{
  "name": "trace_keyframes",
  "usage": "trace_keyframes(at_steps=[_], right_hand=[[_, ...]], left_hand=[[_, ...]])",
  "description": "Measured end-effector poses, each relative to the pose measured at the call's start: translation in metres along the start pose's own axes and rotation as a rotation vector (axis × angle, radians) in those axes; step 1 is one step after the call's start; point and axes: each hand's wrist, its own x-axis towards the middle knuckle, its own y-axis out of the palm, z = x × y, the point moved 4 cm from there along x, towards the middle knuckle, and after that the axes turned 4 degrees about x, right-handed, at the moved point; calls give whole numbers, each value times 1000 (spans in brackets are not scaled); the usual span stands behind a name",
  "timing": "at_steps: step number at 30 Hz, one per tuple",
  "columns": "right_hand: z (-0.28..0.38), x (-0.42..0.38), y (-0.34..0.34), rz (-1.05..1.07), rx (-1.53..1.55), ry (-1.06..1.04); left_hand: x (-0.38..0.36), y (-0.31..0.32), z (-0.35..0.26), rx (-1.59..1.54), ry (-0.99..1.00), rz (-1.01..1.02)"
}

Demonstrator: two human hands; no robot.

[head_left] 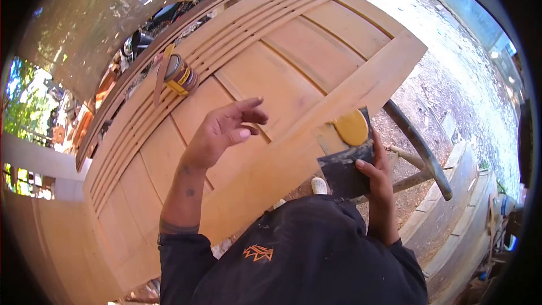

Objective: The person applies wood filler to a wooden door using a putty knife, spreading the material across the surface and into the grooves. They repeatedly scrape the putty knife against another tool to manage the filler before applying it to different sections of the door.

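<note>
My left hand (228, 127) is raised above a large wooden door panel (293, 73), fingers loosely curled and apart, with nothing visible in them. On the right, my right hand (377, 166) grips a flat black board (343, 175) by its edge, thumb on top. A rounded mass of yellow paste (352, 128) lies at the far end of the board, and pale smears mark its surface. The board overlaps the near edge of the panel. Farther up the panel, a brown and yellow can (180, 76) stands on the slatted strip.
A thin wooden strip (162, 82) rests against the can. Dark support legs (418, 147) stick out under the panel's right side. Curved wooden pieces (451, 209) lie on the ground to the right. Behind the panel runs a long brown wooden frame (130, 73), with clutter beyond.
</note>
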Motion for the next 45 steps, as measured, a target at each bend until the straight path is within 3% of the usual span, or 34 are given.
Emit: trace_keyframes(at_steps=[5, 8, 11, 14, 17, 18, 21, 26, 30, 35, 37, 40, 43, 45], right_hand=[[-17, 18, 34, 30, -83, 26], [-33, 28, 50, 65, -42, 64], [-48, 34, 69, 112, 24, 115], [-67, 36, 74, 130, 118, 164], [-69, 41, 80, 160, 265, 244], [-66, 41, 82, 187, 300, 275], [-62, 43, 84, 289, 307, 324], [-58, 42, 77, 408, 231, 354], [-54, 37, 59, 366, 151, 372], [-57, 27, 34, 294, 301, 401], [-52, 22, 33, 317, 348, 361], [-49, 20, 26, 222, 362, 290], [-52, 18, 22, 56, 561, 369], [-52, 16, 16, 30, 531, 415]], left_hand=[[-47, 48, 45, 98, -131, -53], [-55, 85, 77, -300, -206, -115], [-54, 105, 95, -498, -121, -477], [-73, 101, 104, -475, -258, -632], [-102, 84, 101, -610, -75, -785], [-113, 79, 93, -787, -26, -774], [-131, 68, 72, -982, 28, -957], [-138, 73, 67, -671, 47, -666], [-132, 51, 59, -1036, 192, -620], [-118, 44, 84, -1094, 26, -654], [-116, 40, 83, -993, -8, -756], [-106, 45, 57, -892, 68, -596], [-96, 53, 51, -607, -62, -458], [-88, 55, 26, -210, -54, -483]])
